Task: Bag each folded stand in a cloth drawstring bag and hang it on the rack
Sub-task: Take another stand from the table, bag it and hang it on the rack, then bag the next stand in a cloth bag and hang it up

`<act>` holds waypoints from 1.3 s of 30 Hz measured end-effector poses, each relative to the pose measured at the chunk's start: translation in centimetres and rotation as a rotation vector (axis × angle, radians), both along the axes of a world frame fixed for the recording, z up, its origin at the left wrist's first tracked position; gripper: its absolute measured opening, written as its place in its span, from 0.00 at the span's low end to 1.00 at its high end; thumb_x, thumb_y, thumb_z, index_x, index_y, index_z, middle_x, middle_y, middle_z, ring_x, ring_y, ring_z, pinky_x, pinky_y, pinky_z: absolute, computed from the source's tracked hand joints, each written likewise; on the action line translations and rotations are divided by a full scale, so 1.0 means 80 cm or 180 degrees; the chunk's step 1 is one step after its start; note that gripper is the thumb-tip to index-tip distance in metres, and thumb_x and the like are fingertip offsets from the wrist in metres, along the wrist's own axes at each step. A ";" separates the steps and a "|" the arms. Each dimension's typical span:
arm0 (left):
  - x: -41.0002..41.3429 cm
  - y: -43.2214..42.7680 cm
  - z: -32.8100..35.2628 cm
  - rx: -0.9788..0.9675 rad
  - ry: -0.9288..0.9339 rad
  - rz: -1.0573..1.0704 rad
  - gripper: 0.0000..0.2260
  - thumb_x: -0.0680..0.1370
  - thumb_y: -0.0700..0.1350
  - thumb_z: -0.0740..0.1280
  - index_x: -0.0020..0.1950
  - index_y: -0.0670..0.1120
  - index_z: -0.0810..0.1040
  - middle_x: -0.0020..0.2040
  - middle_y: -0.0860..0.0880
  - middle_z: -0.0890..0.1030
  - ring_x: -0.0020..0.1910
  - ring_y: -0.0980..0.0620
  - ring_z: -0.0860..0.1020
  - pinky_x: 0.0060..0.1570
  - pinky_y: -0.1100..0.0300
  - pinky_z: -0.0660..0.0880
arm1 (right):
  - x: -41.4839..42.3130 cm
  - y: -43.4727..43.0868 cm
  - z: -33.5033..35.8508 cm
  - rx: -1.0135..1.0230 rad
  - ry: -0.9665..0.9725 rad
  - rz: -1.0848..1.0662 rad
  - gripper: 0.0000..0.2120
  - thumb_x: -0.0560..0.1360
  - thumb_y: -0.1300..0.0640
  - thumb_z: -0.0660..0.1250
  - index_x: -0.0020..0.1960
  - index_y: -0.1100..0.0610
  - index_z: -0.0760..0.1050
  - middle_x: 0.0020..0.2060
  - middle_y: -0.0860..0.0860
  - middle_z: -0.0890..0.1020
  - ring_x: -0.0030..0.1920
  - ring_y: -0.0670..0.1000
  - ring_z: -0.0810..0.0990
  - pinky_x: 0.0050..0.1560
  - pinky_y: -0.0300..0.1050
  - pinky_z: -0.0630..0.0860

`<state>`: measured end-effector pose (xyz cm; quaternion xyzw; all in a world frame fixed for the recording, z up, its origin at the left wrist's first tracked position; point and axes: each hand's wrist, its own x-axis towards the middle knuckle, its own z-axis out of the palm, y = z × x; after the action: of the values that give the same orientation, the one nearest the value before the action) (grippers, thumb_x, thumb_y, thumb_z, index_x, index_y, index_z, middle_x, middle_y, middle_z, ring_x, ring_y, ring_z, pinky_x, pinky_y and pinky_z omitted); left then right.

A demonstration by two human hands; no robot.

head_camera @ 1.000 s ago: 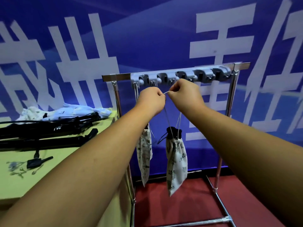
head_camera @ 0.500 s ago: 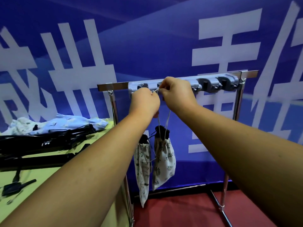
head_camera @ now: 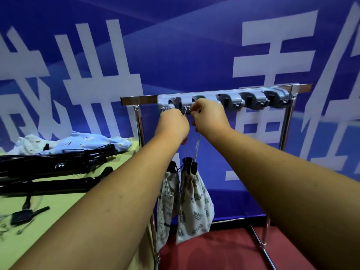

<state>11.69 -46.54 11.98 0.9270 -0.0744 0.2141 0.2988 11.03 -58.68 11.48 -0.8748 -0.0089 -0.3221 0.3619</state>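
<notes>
A leaf-print cloth bag (head_camera: 194, 203) with a black folded stand sticking out of its top hangs by its white drawstring. My left hand (head_camera: 172, 125) and my right hand (head_camera: 209, 115) both pinch that drawstring, holding it up at a hook on the grey hook strip (head_camera: 253, 99) of the metal rack (head_camera: 140, 100). A second leaf-print bag (head_camera: 165, 199) with a stand in it hangs just to the left, from the strip's left end. Several black folded stands (head_camera: 48, 164) lie on the yellow-green table (head_camera: 58, 211).
Loose light cloth bags (head_camera: 78, 143) are piled at the back of the table. A small black tool (head_camera: 25, 214) and bits of hardware lie near the table's front left. The rack's chrome legs stand on a red floor (head_camera: 224, 250) before a blue banner wall.
Both hands have risen with the drawstring from below the hook strip up to its hooks and shifted left. The held bag has come up and now hangs close beside the first bag.
</notes>
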 end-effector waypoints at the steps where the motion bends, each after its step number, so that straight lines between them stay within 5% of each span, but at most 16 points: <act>1: -0.004 -0.001 -0.002 0.0033 0.0041 -0.0036 0.14 0.87 0.47 0.62 0.46 0.42 0.79 0.37 0.46 0.77 0.31 0.49 0.75 0.29 0.56 0.69 | -0.003 0.001 -0.003 -0.0023 0.0047 -0.0015 0.09 0.82 0.63 0.65 0.57 0.54 0.82 0.49 0.55 0.85 0.47 0.60 0.86 0.46 0.61 0.85; 6: -0.020 0.013 -0.016 -0.0120 0.0523 -0.0182 0.13 0.81 0.39 0.61 0.41 0.42 0.83 0.34 0.43 0.85 0.28 0.44 0.85 0.38 0.46 0.86 | -0.036 0.006 -0.008 -0.0383 0.0377 -0.0218 0.12 0.80 0.64 0.62 0.59 0.54 0.80 0.53 0.52 0.83 0.50 0.57 0.82 0.50 0.52 0.82; 11: -0.062 0.051 -0.024 -0.0615 0.0992 -0.0497 0.11 0.80 0.38 0.61 0.46 0.40 0.84 0.45 0.40 0.87 0.30 0.42 0.86 0.36 0.43 0.86 | -0.078 0.025 -0.007 -0.0289 0.0455 -0.0150 0.07 0.82 0.59 0.64 0.56 0.55 0.80 0.50 0.53 0.83 0.48 0.55 0.81 0.44 0.50 0.77; 16: -0.127 0.110 -0.021 -0.0961 0.1280 -0.0482 0.09 0.82 0.39 0.62 0.47 0.42 0.81 0.42 0.42 0.85 0.33 0.43 0.81 0.32 0.54 0.79 | -0.133 0.073 -0.009 -0.0310 0.0633 0.0125 0.09 0.82 0.59 0.63 0.54 0.58 0.82 0.47 0.56 0.85 0.47 0.59 0.83 0.47 0.58 0.83; 22: -0.195 0.191 -0.029 -0.1285 0.1501 -0.0462 0.06 0.84 0.40 0.63 0.50 0.43 0.78 0.45 0.43 0.83 0.35 0.43 0.80 0.31 0.60 0.73 | -0.178 0.144 -0.027 -0.0402 0.0847 0.0534 0.09 0.82 0.55 0.65 0.54 0.54 0.84 0.46 0.52 0.86 0.46 0.54 0.84 0.45 0.51 0.83; 26: -0.226 0.252 -0.041 -0.1310 0.1447 -0.0346 0.07 0.85 0.41 0.63 0.51 0.43 0.80 0.44 0.43 0.84 0.31 0.46 0.79 0.29 0.61 0.73 | -0.200 0.199 -0.041 -0.0532 0.0941 0.0846 0.10 0.83 0.55 0.65 0.53 0.56 0.84 0.47 0.54 0.86 0.47 0.54 0.83 0.42 0.45 0.74; 32: -0.251 0.340 -0.055 -0.1434 0.1310 -0.0028 0.08 0.84 0.41 0.65 0.53 0.40 0.83 0.45 0.43 0.87 0.35 0.47 0.82 0.33 0.58 0.77 | -0.210 0.267 -0.057 -0.0708 0.1080 0.1143 0.11 0.81 0.57 0.66 0.51 0.59 0.86 0.47 0.57 0.87 0.50 0.57 0.84 0.55 0.57 0.83; 39: -0.253 0.429 -0.064 -0.1830 0.1089 0.0505 0.08 0.83 0.40 0.65 0.55 0.39 0.84 0.44 0.42 0.86 0.34 0.48 0.80 0.33 0.58 0.77 | -0.197 0.323 -0.063 -0.0614 0.1069 0.1417 0.11 0.82 0.58 0.65 0.53 0.59 0.86 0.45 0.55 0.87 0.44 0.52 0.86 0.52 0.55 0.86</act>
<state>-8.57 -12.18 6.84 0.8303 0.1125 0.0902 0.5383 -4.72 -32.83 6.47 -0.9227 -0.1712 -0.0833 0.3352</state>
